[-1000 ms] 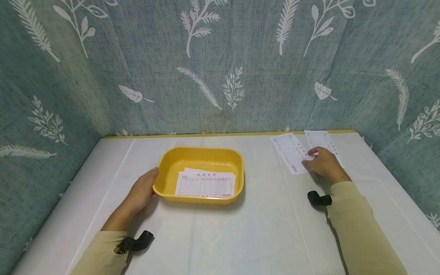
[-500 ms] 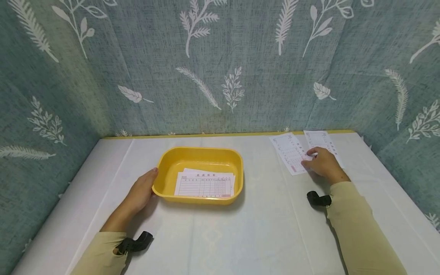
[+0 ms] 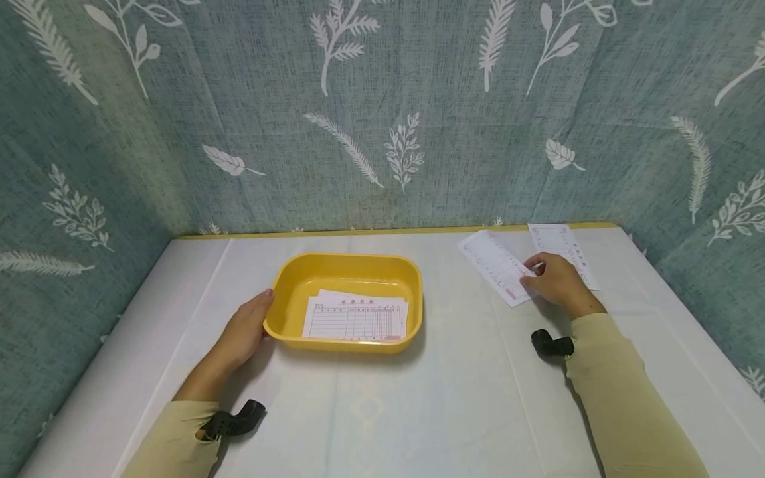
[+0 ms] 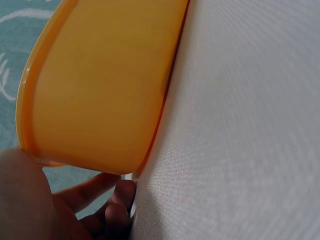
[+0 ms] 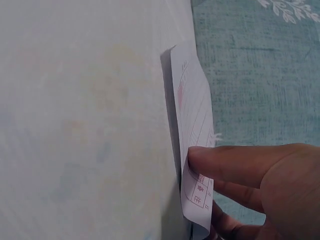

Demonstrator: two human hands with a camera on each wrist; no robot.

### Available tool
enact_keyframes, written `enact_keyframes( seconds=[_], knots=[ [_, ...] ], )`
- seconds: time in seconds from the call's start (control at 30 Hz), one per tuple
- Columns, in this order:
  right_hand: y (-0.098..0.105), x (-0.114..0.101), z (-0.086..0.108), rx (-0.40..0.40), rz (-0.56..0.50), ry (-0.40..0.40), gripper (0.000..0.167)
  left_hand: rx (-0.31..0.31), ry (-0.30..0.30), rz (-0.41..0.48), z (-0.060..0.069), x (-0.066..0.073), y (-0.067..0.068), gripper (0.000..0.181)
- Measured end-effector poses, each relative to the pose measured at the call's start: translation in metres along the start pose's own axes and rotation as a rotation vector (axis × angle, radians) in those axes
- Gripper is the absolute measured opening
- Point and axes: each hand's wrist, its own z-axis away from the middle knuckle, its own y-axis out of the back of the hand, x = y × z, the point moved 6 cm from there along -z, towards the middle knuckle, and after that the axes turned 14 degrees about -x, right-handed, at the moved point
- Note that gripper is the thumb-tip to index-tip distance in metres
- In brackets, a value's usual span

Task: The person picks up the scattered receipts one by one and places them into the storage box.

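My left hand [image 3: 244, 332] holds the left end of a yellow plastic tray [image 3: 343, 345]. In the left wrist view the thumb is at the tray's rim [image 4: 22, 120] and the other fingers curl low beside its wall. Printed receipt slips [image 3: 355, 320] lie inside the tray, overlapping. On the right, my right hand [image 3: 558, 282] pinches one edge of another receipt slip [image 3: 493, 265]. The right wrist view has that slip [image 5: 192, 110] bent at the thumb and raised along one side. Behind the hand lies a further slip [image 3: 558, 239], partly covered by the fingers.
A white cloth [image 3: 382, 411] covers the table, with a yellow strip [image 3: 358, 232] along its back edge. A blue-green curtain [image 3: 269, 166] with white leaf prints stands behind and at both sides. Black wrist mounts [image 3: 236, 421] sit at both cuffs.
The slip in my right hand has turned a little and shifted left, lifting off the table at the pinched edge. My left hand and the tray stay put.
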Motion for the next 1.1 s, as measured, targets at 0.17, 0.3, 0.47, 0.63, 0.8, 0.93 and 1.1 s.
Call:
enact_keyframes(
  seconds=[0.17, 0.3, 0.47, 0.63, 0.8, 0.93, 1.1],
  knots=[
    [-0.003, -0.007, 0.000, -0.025, 0.012, 0.032, 0.038, -0.011, 0.007, 0.013, 0.000, -0.001, 0.000, 0.063],
    [-0.004, -0.013, 0.001, -0.018, 0.027, 0.058, 0.031, -0.004, -0.001, 0.016, 0.001, 0.001, 0.001, 0.061],
    [-0.005, -0.016, 0.001, -0.017, 0.008, 0.074, 0.028, -0.004, 0.012, 0.007, 0.000, 0.002, 0.001, 0.062],
    [-0.006, -0.018, 0.002, -0.008, 0.009, 0.080, 0.027, -0.010, 0.019, 0.010, 0.000, 0.001, 0.001, 0.063],
    [-0.010, -0.021, 0.002, -0.025, -0.003, 0.072, 0.032, -0.009, 0.017, 0.021, -0.001, 0.000, 0.001, 0.064],
    [-0.013, -0.023, 0.002, -0.047, -0.001, 0.060, 0.038, -0.017, 0.025, 0.021, 0.000, 0.000, -0.001, 0.064],
    [-0.014, -0.025, 0.002, -0.047, 0.025, 0.073, 0.039, -0.009, 0.031, 0.017, 0.001, 0.000, 0.000, 0.065]
  ],
)
